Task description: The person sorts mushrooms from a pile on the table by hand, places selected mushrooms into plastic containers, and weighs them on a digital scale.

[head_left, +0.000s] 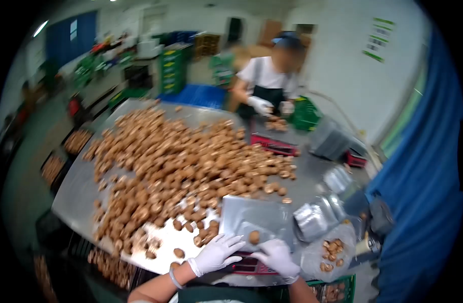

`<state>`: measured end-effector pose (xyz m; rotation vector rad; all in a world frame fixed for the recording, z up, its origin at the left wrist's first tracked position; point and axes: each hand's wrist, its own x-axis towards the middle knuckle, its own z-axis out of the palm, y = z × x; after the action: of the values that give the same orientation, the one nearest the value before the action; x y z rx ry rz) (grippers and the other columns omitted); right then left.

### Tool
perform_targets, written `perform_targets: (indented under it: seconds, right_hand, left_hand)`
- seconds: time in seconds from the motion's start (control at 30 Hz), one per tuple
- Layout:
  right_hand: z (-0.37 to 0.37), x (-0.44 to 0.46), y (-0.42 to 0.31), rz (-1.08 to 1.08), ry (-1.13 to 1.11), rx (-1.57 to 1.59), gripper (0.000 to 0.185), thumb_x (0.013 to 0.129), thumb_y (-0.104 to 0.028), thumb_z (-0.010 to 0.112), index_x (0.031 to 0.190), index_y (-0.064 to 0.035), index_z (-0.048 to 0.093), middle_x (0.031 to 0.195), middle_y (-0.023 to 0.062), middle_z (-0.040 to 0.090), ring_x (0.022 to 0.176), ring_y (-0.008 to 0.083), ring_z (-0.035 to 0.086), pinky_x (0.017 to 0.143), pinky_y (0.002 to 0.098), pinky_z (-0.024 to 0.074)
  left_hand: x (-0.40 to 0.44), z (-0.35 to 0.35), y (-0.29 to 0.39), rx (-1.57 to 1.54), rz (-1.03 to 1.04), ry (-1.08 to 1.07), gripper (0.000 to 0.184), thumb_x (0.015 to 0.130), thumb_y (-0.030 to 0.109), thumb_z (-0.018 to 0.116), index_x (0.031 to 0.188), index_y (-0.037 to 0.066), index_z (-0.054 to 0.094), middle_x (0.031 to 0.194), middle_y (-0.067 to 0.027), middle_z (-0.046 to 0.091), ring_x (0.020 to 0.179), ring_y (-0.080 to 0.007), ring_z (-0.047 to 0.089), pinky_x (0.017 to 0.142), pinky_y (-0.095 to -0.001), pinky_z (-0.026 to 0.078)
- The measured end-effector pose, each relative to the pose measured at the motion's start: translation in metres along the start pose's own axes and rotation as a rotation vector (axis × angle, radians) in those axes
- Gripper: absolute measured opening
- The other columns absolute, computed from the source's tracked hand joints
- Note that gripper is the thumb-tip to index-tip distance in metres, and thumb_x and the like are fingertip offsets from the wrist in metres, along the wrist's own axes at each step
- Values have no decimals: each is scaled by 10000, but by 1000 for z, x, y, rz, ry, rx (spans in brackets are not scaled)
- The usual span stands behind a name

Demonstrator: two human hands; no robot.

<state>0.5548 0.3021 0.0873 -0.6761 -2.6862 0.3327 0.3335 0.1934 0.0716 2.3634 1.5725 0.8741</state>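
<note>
The person's left hand (215, 256), in a white glove, reaches in from the lower left, palm down, its fingers spread and directed towards the scale (249, 264). A band circles the wrist. The right hand (278, 258), likewise gloved, comes from the lower right and angles inward, fingers extended towards the left. Both hands are open, grip released; whether any fingertip touches the plastic (240, 214) or the scale, I cannot tell.

One mushroom (254, 237) sits on the plastic, between the hands and slightly beyond them. The large heap (176, 156) lies on the metal table (72, 194), past the left hand. Beside the right hand, a clear bag (317, 260) has several mushrooms on or in it; I cannot tell which.

The scale is partly hidden by the hands and plastic, and its display is unreadable. Both forearms are cut off by the lower edge. Across the table, a co-worker (269, 81) holds gloved hands over a small group of mushrooms (276, 123); blur obscures the finger positions. Crates in the background are also blurred.
</note>
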Motion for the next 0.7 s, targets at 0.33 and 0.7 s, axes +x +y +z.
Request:
perform_targets:
  seconds: [0.33, 0.7]
  right_hand:
    - [34, 81, -86, 129, 169, 159, 153, 742, -128, 687, 871, -49, 670, 814, 107, 653, 802, 291, 619, 761, 393, 468]
    - [278, 251, -249, -315, -186, -110, 531, 818, -425, 633, 1282, -187, 534, 1402, 166, 400, 1294, 374, 360, 1019, 583, 299]
  left_hand:
    - [-230, -48, -51, 40, -717, 236, 311, 849, 283, 605, 1061, 56, 624, 1102, -140, 594, 1140, -341, 509, 948, -439, 395]
    - [-313, -106, -170, 308, -972, 237, 614, 840, 292, 618, 1382, 96, 408, 1443, -146, 367, 1342, -396, 289, 1075, -541, 246]
